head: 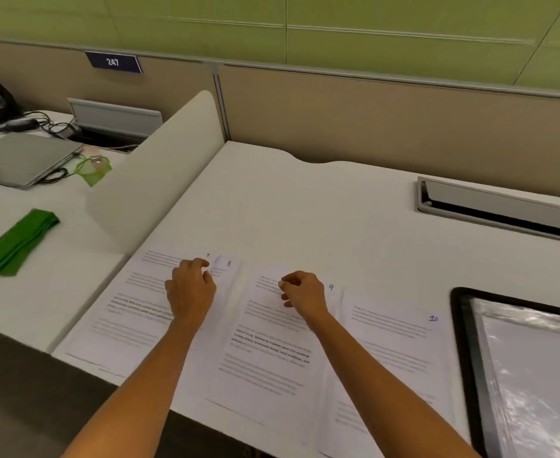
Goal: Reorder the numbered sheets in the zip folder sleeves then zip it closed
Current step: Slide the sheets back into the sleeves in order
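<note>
Sheets laid out in a row on white desk (305, 209), handwritten numbers at top right corners. Left hand (191, 287) knuckles up, fingers (205, 272) curled together, tips down at upper right corner of sheet 7 (133, 309). Sheet 8 (229, 269) just right of those fingertips, mostly tucked under its neighbours, only a narrow strip showing. Blurred; cannot tell whether paper pinched or merely touched.

Right hand (303, 294) over upper part of sheet 9 (272, 352), fingers (286, 282) bunched, thumb and forefinger tips close together near sheet's top left. Grip on paper not clear either. Number 9 just right of knuckles. Sheet 10 (394, 342) further right, beyond wrist, untouched.

Zip folder (463, 325) well right of both hands, lying open, black border, shiny clear sleeve (536, 375) facing up. No finger on it.

Far left of fingers, past curved white divider (159, 166): green cloth (17, 242), closed laptop (24, 160).
</note>
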Available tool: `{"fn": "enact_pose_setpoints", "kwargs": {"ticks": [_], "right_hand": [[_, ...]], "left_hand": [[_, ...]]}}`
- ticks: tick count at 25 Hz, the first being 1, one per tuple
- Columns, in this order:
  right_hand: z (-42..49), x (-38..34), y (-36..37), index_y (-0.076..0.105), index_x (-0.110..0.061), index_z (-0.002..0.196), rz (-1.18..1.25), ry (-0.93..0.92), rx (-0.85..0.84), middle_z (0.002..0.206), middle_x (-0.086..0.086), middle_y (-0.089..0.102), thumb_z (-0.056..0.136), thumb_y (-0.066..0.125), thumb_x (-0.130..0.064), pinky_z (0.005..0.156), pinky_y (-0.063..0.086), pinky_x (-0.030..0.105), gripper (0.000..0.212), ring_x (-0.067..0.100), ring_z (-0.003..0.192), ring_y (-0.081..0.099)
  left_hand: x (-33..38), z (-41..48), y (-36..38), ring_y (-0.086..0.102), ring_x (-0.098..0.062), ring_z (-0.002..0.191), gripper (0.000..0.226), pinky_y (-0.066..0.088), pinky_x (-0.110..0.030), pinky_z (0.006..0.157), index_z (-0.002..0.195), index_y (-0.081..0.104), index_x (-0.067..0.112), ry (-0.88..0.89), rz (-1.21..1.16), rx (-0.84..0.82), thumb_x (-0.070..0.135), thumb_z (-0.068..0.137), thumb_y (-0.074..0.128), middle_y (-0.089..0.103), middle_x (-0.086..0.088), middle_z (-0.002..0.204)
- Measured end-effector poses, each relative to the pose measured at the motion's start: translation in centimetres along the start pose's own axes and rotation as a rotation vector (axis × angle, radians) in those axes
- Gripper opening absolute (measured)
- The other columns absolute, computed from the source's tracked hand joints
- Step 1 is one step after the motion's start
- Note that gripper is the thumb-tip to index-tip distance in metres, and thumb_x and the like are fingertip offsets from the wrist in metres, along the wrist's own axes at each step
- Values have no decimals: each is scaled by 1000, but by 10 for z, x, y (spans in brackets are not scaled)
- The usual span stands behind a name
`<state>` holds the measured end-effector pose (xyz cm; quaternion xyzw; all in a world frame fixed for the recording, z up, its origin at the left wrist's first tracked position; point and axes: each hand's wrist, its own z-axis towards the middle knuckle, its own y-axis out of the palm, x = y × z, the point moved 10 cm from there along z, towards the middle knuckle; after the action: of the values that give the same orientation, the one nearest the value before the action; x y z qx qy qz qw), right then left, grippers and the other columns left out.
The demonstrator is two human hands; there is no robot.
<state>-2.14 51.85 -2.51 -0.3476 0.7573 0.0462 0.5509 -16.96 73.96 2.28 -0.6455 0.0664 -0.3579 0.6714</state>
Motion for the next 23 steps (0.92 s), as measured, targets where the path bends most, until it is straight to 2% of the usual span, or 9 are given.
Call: {"fn": "enact_pose_setpoints", "kwargs": {"ticks": [3,7,11,13,17,20,23], "right_hand": [[6,-15,67,68,1,101,61,67,-68,87,13,70,92,62,-9,59,58,25,14,17,67,67],[14,-22,132,66,-1,103,76,162,-109,92,16,71,91,63,-8,62,58,23,15,17,69,67],[30,-37,161,65,-8,110,-46,85,-11,101,9,70,89,64,-17,80,59,38,22,22,85,70],[34,-46,169,65,-8,108,-76,69,20,102,9,70,89,64,-16,82,59,40,21,24,90,69],[38,-45,185,63,6,99,-117,115,24,93,23,70,87,66,-17,79,58,48,27,36,83,70],[37,-45,191,56,-11,88,-188,127,41,86,13,70,85,71,-29,76,59,41,23,28,76,70],[39,-47,193,51,-16,82,-213,128,56,82,9,69,81,74,-32,72,60,39,28,25,72,70]], "left_hand": [[-64,28,-2,49,-34,118,35,38,-50,93,124,59,13,-66,109,-74,21,90,62,57,-14,128],[-106,42,13,31,-29,137,50,24,-53,108,137,48,17,-24,129,-160,33,92,59,38,-8,150],[-110,53,23,29,-28,138,51,25,-52,108,140,45,22,-4,108,-196,38,93,56,33,-5,153],[-109,54,28,30,-28,137,53,27,-51,106,141,45,23,4,96,-211,41,92,56,33,-4,153],[-101,54,35,31,-27,136,55,29,-49,104,141,46,25,34,80,-216,44,91,57,35,-3,152],[-98,55,37,31,-26,136,55,28,-48,103,141,45,25,40,88,-215,46,91,56,35,-2,153],[-100,55,38,32,-26,136,56,29,-47,103,141,46,26,40,90,-211,49,91,56,36,-2,152]]}}
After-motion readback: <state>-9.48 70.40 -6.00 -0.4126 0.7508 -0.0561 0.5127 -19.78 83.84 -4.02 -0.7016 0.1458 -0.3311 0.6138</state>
